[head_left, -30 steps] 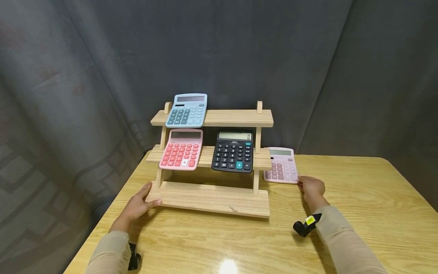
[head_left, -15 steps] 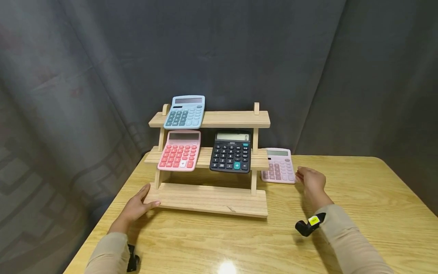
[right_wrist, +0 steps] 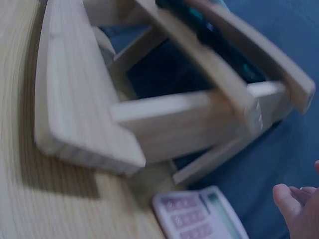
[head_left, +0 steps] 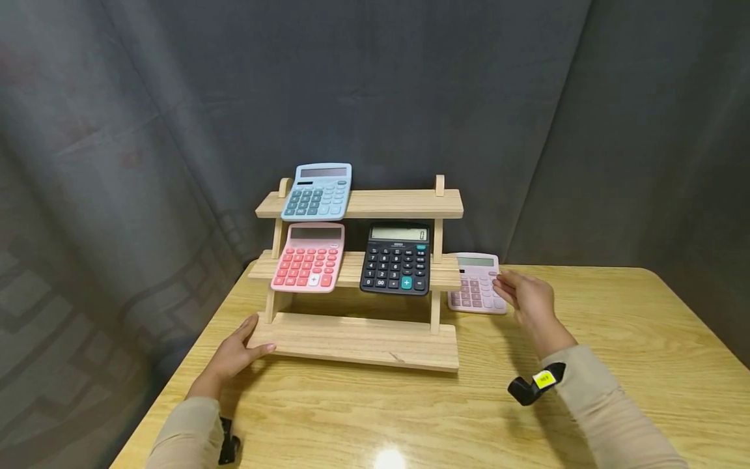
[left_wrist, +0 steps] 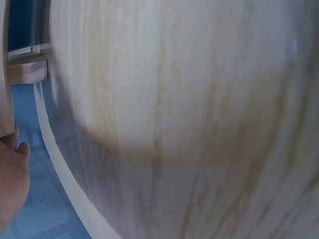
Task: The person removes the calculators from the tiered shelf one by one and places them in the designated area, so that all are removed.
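Note:
A three-tier wooden display stand stands on the table. My left hand grips the left end of its bottom board, thumb along the front. In the left wrist view, fingertips of that hand meet the board's edge. On the table right of the stand lies a pale pink calculator, its left side partly hidden. My right hand hovers by that calculator's right side with nothing in its grasp; in the right wrist view, the hand is apart from the calculator.
A light blue calculator leans on the top tier at left. The middle tier bears a pink calculator with coral keys and a black one. A dark grey curtain hangs behind the wooden table.
My right hand has let go of the pale pink calculator's lower right corner and risen slightly, shifting over its right edge. The left hand stays on the stand.

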Tool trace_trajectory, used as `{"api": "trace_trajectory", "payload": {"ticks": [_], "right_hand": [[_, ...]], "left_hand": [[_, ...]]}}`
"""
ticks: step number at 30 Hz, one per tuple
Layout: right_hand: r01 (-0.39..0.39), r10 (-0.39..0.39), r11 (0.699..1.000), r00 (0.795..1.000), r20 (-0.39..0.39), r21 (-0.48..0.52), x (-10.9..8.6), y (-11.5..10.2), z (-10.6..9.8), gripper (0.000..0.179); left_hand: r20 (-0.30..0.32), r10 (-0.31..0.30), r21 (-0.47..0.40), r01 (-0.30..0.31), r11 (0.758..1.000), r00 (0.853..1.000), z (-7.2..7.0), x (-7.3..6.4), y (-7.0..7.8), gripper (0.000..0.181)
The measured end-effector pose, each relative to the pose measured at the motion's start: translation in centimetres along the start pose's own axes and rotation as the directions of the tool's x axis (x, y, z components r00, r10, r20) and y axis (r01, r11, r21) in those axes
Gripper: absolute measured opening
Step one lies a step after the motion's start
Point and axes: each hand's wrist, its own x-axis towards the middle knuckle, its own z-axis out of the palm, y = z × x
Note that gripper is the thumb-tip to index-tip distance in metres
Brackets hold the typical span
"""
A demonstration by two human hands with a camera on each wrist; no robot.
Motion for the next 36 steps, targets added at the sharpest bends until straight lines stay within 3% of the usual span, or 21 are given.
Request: {"api": "trace_trajectory", "payload": {"ticks": [5, 6, 10, 12, 13, 15, 18, 20, 22, 25, 28, 36], "right_hand": [[-0.078, 0.075, 0.996, 0.993, 0.087, 0.03, -4.2, -3.6, 4.4, 0.017], [-0.076, 0.066, 0.995, 0.988, 0.142, 0.068, -4.3, -3.6, 4.7, 0.014], [-0.047, 0.044, 0.999, 0.989, 0.142, 0.022, -8.6, -5.8, 8.8, 0.005], [-0.047, 0.043, 0.999, 0.988, 0.148, 0.022, -9.5, -6.2, 10.0, 0.004], [-0.053, 0.055, 0.998, 0.992, 0.114, -0.02, -10.5, -6.7, 11.0, 0.006], [-0.058, 0.059, 0.998, 0.987, 0.151, -0.006, -9.7, -6.2, 11.1, 0.011], [-0.048, 0.034, 0.997, 0.973, 0.228, 0.057, -6.0, -3.7, 10.1, 0.019], [-0.056, 0.042, 0.997, 0.969, 0.245, 0.049, -5.3, -3.3, 10.3, 0.027], [-0.056, 0.049, 0.998, 0.972, 0.231, 0.023, -6.0, -3.6, 11.4, 0.034], [-0.086, 0.093, 0.995, 0.979, 0.183, -0.044, -10.1, -5.9, 14.5, 0.041], [-0.099, 0.102, 0.995, 0.971, 0.214, -0.025, -12.0, -6.8, 16.1, 0.039], [-0.113, 0.117, 0.993, 0.959, 0.259, -0.03, -12.6, -6.8, 18.4, 0.043]], "left_hand": [[0.003, -0.008, 0.002, 0.008, 1.0, 1.0, 0.0, 0.0, -0.1, 0.095], [0.002, -0.01, 0.003, 0.01, 1.0, 1.0, 0.0, 0.0, -0.1, 0.095], [-0.001, -0.009, 0.009, 0.009, 1.0, 1.0, -0.1, 0.0, -0.1, 0.095], [-0.002, -0.004, 0.011, 0.004, 1.0, 1.0, -0.1, 0.0, 0.0, 0.094], [-0.002, -0.003, 0.013, 0.003, 1.0, 1.0, -0.1, 0.0, 0.0, 0.094], [0.0, -0.001, 0.013, 0.001, 1.0, 1.0, -0.1, 0.0, 0.1, 0.094], [-0.001, 0.001, 0.002, -0.001, 1.0, 1.0, -0.1, -0.1, 0.2, 0.094], [0.001, 0.001, -0.001, -0.001, 1.0, 1.0, -0.1, -0.1, 0.2, 0.094], [0.001, 0.001, -0.004, -0.001, 1.0, 1.0, 0.0, -0.1, 0.1, 0.094], [0.0, 0.002, -0.001, -0.002, 1.0, 1.0, 0.0, -0.1, 0.1, 0.094], [0.0, 0.001, -0.006, -0.001, 1.0, 1.0, 0.0, 0.0, 0.1, 0.094], [-0.01, -0.002, 0.005, 0.002, 1.0, 1.0, 0.1, 0.0, 0.0, 0.094]]}}
